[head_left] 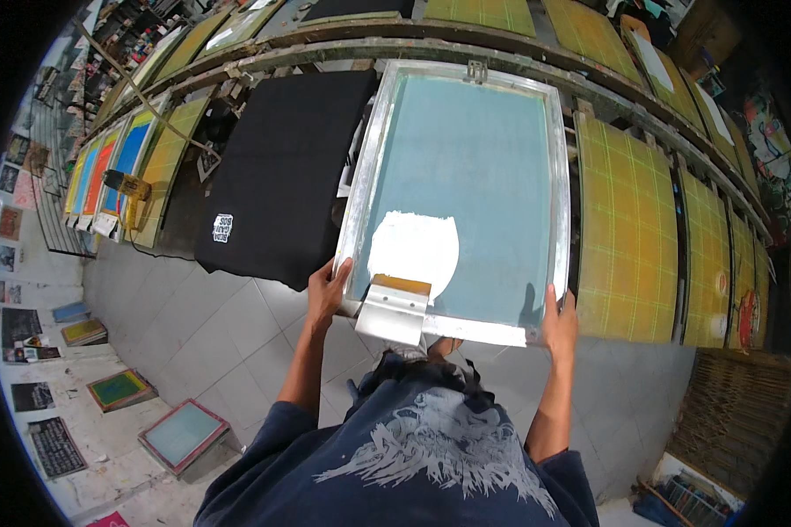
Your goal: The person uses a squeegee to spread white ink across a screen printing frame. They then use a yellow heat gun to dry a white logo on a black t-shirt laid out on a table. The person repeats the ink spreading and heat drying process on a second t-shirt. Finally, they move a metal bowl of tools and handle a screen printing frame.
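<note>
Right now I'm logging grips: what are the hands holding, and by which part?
Both hold the metal-framed turquoise printing screen by its near corners: left hand at the near-left corner, right hand at the near-right.

Screen-printing workshop: long row of yellow pallets (pixel 628 230), framed screens (pixel 183 434).

Black shirt (pixel 281 176) and yellow board (pixel 628 228) flank the screen frame (pixel 558 176).

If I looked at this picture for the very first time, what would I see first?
Probably the big screen-printing frame in the middle, with its pale blue mesh and a white ink patch near the bottom edge, where a metal squeegee leans. The left hand and right hand grip its lower corners. Beside it on the left lies a black T-shirt.
</note>
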Demonstrator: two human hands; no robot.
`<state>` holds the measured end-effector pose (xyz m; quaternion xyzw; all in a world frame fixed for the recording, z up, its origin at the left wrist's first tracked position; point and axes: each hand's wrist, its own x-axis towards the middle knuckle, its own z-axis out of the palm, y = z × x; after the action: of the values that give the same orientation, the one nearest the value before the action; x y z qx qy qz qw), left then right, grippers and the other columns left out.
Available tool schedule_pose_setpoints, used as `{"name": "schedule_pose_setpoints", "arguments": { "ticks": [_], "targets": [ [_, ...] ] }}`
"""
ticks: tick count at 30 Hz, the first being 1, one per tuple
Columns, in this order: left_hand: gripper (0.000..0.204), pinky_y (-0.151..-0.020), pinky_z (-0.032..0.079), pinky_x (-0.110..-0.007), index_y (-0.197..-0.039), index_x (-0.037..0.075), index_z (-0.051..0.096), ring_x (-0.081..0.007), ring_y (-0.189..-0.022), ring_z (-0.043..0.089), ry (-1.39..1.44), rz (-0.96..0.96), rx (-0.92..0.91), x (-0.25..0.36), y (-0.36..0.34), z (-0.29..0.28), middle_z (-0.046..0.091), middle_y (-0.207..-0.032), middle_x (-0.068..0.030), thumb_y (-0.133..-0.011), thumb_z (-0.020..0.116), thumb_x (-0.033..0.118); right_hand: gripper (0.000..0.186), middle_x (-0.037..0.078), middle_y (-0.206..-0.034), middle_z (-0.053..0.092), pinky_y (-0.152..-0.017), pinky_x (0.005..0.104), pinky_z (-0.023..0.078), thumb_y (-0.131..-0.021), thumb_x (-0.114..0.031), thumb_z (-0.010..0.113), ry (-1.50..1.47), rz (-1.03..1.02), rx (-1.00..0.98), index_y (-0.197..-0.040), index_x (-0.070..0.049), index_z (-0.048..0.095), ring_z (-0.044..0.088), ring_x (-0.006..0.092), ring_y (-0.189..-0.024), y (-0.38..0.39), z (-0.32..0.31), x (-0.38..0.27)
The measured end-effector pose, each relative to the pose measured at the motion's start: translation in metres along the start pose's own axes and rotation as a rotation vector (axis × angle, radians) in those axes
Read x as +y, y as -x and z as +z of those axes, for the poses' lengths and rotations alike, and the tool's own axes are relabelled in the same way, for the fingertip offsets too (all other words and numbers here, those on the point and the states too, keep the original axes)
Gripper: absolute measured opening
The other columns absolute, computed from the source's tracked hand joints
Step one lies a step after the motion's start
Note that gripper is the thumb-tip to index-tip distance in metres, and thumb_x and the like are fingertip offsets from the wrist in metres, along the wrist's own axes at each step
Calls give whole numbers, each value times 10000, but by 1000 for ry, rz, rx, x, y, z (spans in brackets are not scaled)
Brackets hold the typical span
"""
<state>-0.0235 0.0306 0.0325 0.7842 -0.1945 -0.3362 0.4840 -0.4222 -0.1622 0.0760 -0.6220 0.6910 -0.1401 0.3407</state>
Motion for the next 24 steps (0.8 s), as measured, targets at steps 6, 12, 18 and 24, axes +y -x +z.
{"name": "schedule_pose_setpoints", "arguments": {
  "ticks": [6, 12, 18, 24],
  "targets": [
    [517, -886, 516, -293, -1352, -40, 652, -145, -982, 660, -66, -2, -50, 36, 0, -6, 749, -1119, -126, -1035, 666, 369, 761, 336, -1369, 608, -1127, 469, 415, -1036, -541, 546, -177, -14, 216, -1429, 111, 530, 554, 439, -1342, -25, 9, 0],
    [512, -950, 514, -327, -1380, -41, 631, -173, -1057, 673, -82, 50, 103, 20, 12, 12, 746, -1171, -149, -1035, 662, 337, 640, 282, -1254, 695, -1050, 424, 470, -1034, -483, 604, -279, -28, 304, -1278, 106, 660, 655, 366, -1205, -25, 14, -1],
    [467, -932, 519, -318, -1401, -8, 621, -125, -1054, 647, -12, 212, 57, 70, 68, 76, 745, -1184, -139, -1025, 675, 263, 579, 118, -891, 694, -784, 347, 478, -1077, -445, 561, -289, -27, 495, -1057, 119, 692, 560, 166, -834, -49, -37, 88],
    [566, -851, 535, -431, -1482, 14, 540, -404, -932, 682, -31, 504, 61, 72, 112, 247, 691, -1029, -280, -1001, 683, 274, 691, 160, -879, 725, -792, 391, 510, -1047, -576, 544, -99, -14, 633, -1044, 92, 723, 619, 249, -796, -105, -182, 207]
  ]
}}
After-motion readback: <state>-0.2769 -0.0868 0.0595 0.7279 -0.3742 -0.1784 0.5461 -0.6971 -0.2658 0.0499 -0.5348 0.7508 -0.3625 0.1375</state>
